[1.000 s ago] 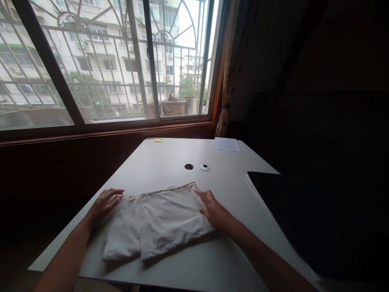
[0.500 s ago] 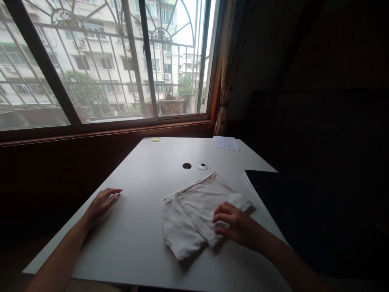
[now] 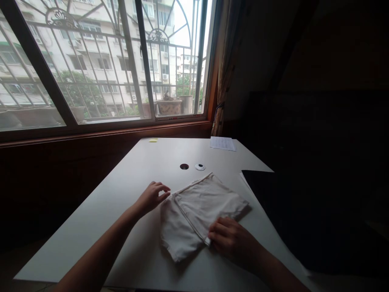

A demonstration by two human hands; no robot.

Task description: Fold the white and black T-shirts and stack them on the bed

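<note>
White shorts [image 3: 197,207] lie flat on the white table [image 3: 121,243], their waistband slanting up to the right and a long seam running down across the cloth. At the lower edge, near the end of that seam, my right hand [image 3: 229,239] is closed with its fingertips on the fabric. My left hand [image 3: 153,196] hovers by the left end of the waistband, its fingers bent and thumb apart, holding nothing. Whether its fingertips touch the cloth is hard to see.
Behind the shorts are a round cable hole [image 3: 184,166] and its white cover [image 3: 200,167]. Paper sheets [image 3: 223,143] and yellow sticky notes [image 3: 153,140] lie at the far edge. A dark surface [image 3: 273,211] borders the table's right side, and a barred window stands beyond.
My left hand has moved right, from the bare tabletop to the waistband's left end. My right hand has lowered slightly, and its fingers have closed at the shorts' lower edge.
</note>
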